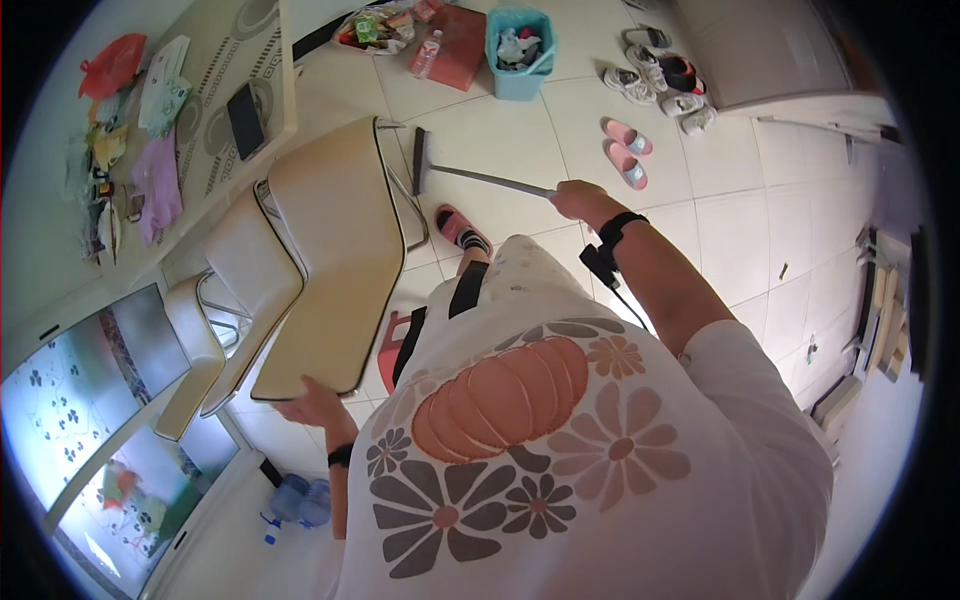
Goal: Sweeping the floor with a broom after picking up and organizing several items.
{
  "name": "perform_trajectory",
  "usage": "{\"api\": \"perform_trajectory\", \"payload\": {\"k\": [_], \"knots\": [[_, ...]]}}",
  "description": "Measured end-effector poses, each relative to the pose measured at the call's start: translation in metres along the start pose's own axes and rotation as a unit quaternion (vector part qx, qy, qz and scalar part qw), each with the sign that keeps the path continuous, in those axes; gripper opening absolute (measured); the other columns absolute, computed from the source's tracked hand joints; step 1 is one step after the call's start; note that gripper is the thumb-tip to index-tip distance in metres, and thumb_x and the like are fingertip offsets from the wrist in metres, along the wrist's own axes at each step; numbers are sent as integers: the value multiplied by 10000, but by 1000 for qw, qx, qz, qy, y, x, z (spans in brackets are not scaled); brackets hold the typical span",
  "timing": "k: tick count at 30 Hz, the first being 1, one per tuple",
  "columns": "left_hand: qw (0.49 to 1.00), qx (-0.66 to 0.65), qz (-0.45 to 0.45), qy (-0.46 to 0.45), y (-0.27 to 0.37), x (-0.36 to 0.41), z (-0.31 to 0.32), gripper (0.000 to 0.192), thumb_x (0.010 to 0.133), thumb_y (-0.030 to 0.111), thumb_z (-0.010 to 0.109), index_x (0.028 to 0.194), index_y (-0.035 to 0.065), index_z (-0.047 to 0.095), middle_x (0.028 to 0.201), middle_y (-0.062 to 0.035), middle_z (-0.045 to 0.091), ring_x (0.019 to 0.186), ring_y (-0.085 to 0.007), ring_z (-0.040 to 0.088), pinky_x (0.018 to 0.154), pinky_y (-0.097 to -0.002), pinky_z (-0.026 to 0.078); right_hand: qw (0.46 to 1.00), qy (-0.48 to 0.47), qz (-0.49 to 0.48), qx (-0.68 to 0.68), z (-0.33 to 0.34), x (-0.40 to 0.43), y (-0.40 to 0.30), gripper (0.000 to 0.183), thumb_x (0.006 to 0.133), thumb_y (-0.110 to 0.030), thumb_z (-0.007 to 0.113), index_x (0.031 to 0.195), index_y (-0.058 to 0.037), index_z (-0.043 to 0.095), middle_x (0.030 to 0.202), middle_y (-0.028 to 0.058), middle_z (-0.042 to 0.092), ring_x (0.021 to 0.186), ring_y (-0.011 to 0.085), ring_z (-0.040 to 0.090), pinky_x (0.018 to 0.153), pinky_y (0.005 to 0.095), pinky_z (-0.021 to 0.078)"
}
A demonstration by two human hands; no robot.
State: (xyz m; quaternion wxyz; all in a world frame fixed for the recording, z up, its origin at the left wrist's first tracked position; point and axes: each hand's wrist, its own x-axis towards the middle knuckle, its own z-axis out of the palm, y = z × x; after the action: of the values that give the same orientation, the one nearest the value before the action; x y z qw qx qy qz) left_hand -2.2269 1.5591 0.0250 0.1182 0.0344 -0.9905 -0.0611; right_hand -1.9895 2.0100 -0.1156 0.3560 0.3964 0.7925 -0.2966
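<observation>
My right hand (pixel 581 201) is closed around the grey handle of a broom (pixel 487 178). The broom's dark head rests on the tiled floor, beside the front chair's metal legs. With my left hand (pixel 311 405) I grip the seat edge of a cream chair (pixel 337 240) with a dark rim; the fingertips lie on top of the seat and part of the hand is hidden beneath it. One of my feet, in a pink slipper (pixel 459 229), stands between the chair and the broom handle.
More cream chairs (pixel 251 262) line the table (pixel 217 97), which bears a phone (pixel 246 121) and bags. Beyond the broom stand a blue trash bin (pixel 521 56) and a red box (pixel 461 45). Pink slippers (pixel 628 154) and several shoes (pixel 660 75) lie on the floor. A red stool (pixel 391 349) is beside me.
</observation>
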Motion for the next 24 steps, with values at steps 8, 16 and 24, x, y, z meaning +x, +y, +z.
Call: {"api": "perform_trajectory", "payload": {"k": [8,16,24], "knots": [[990,24,134,-27,39,38,0,578,744,238,576,1245,44,362,1217,-163,431,1142,-314,399,944,-415,330,967,-41,157,197,108,-156,153,365,871,-261,337,774,20,549,611,164,573,502,272,581,483,400,492],[990,6,102,-99,45,44,6,433,754,229,525,1151,70,461,1037,-94,575,939,-273,556,802,-395,427,881,-19,350,318,208,-332,210,382,861,-337,384,925,10,531,677,168,571,532,281,569,474,404,465],[988,16,85,-127,41,45,15,379,735,242,487,1092,114,509,897,-88,626,818,-273,600,749,-402,441,902,141,242,330,201,-330,172,382,847,-350,429,947,-9,569,881,218,591,858,360,559,751,424,432]]}}
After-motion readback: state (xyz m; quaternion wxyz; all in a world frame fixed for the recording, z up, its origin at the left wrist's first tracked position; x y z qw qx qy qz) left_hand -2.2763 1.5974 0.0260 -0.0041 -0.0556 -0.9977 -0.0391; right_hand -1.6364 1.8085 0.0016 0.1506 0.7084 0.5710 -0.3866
